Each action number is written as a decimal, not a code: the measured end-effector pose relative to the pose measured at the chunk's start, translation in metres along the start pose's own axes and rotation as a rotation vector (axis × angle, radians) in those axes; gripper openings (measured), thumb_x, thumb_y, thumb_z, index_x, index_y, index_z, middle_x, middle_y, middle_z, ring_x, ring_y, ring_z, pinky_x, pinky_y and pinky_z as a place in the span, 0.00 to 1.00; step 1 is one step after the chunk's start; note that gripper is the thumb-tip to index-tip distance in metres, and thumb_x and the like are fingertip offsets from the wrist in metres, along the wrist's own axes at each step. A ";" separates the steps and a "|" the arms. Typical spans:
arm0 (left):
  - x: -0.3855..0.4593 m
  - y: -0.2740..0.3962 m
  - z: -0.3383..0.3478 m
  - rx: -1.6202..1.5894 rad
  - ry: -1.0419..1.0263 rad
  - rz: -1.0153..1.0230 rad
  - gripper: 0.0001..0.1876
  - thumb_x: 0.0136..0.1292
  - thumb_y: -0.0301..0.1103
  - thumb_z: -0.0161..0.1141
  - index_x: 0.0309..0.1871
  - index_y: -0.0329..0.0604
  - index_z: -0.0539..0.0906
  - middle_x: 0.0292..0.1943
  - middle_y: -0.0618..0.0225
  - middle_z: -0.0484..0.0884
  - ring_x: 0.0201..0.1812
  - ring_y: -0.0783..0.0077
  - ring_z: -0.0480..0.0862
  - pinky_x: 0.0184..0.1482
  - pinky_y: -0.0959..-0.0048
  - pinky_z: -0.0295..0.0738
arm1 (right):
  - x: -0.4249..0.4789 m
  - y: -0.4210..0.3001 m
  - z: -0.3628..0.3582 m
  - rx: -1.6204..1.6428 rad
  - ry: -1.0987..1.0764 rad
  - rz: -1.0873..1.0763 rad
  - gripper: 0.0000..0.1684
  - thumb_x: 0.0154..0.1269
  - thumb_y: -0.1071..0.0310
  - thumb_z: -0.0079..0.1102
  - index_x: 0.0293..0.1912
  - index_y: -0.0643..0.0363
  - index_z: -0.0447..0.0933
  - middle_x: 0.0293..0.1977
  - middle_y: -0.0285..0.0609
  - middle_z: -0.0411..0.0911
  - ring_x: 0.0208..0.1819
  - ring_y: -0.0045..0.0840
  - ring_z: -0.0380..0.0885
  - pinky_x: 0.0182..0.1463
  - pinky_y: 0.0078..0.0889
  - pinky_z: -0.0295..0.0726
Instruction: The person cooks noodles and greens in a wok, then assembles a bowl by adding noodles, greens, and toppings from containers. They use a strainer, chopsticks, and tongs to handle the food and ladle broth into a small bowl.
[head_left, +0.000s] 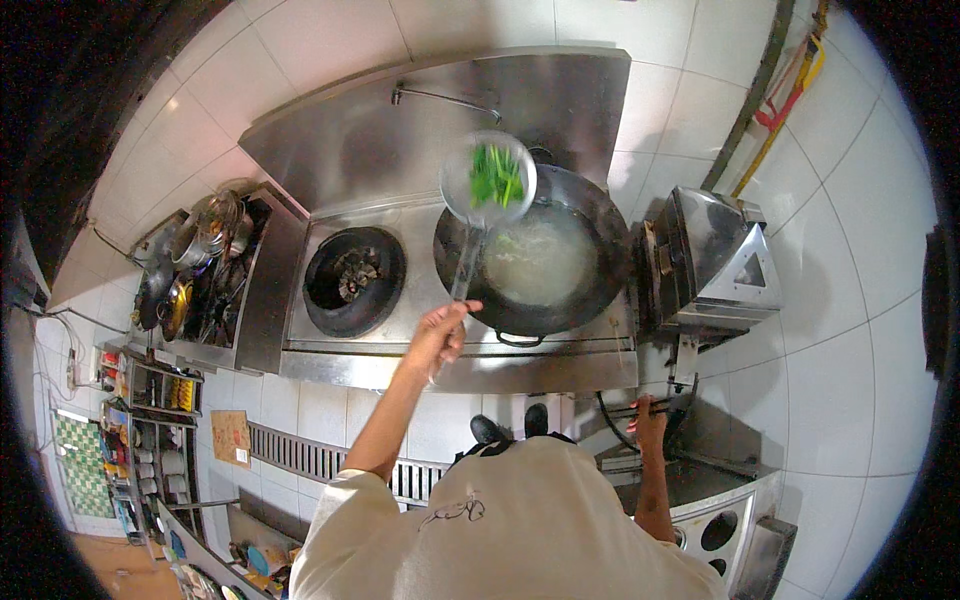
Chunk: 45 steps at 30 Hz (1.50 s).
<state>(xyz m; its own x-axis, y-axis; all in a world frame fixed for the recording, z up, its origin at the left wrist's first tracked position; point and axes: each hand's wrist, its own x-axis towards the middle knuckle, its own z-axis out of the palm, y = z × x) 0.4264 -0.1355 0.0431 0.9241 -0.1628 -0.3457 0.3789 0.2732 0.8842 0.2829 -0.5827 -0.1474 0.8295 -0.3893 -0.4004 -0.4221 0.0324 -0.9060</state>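
Note:
My left hand (441, 337) is closed around the long metal handle of a round skimmer (452, 184). Leafy green vegetables (496, 176) lie in the skimmer, blurred by motion. The skimmer is above the back left edge of a large dark wok (596, 296) that holds cloudy, pale, foamy liquid (540, 255). My right hand (646, 424) is low at the right side, against thin dark bars; whether its fingers grip them is unclear.
Left of the wok is a black burner ring (319, 296) with dark chunks inside. A faucet (450, 100) crosses the steel backsplash. A steel box-like appliance (712, 255) stands right; pots and utensils (210, 232) fill the left unit. A floor grate (300, 454) lies behind.

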 end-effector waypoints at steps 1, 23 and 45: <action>0.008 -0.018 -0.001 0.017 0.015 -0.044 0.20 0.80 0.42 0.60 0.64 0.37 0.84 0.18 0.80 0.67 0.15 0.86 0.61 0.15 0.81 0.52 | 0.002 0.005 -0.002 0.014 -0.004 0.016 0.26 0.84 0.50 0.51 0.39 0.63 0.82 0.29 0.37 0.81 0.18 0.19 0.76 0.19 0.28 0.79; 0.047 -0.087 0.014 0.130 -0.078 -0.124 0.15 0.74 0.44 0.69 0.54 0.45 0.88 0.25 0.84 0.69 0.23 0.89 0.64 0.20 0.83 0.56 | 0.047 0.046 0.015 -0.046 -0.312 -0.137 0.30 0.82 0.41 0.51 0.43 0.62 0.78 0.28 0.36 0.77 0.20 0.20 0.74 0.24 0.30 0.80; -0.374 -0.197 -0.248 -0.441 0.575 0.210 0.18 0.75 0.44 0.68 0.59 0.43 0.85 0.16 0.83 0.65 0.16 0.88 0.65 0.19 0.82 0.55 | -0.088 -0.025 0.430 -0.675 -1.328 -0.444 0.28 0.86 0.46 0.46 0.44 0.63 0.78 0.29 0.37 0.73 0.24 0.20 0.78 0.25 0.24 0.81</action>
<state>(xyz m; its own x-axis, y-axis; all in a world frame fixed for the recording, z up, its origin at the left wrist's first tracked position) 0.0188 0.1068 -0.0798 0.8131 0.4222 -0.4008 0.0652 0.6181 0.7834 0.3779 -0.1535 -0.1488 0.4909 0.8227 -0.2866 0.1586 -0.4079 -0.8991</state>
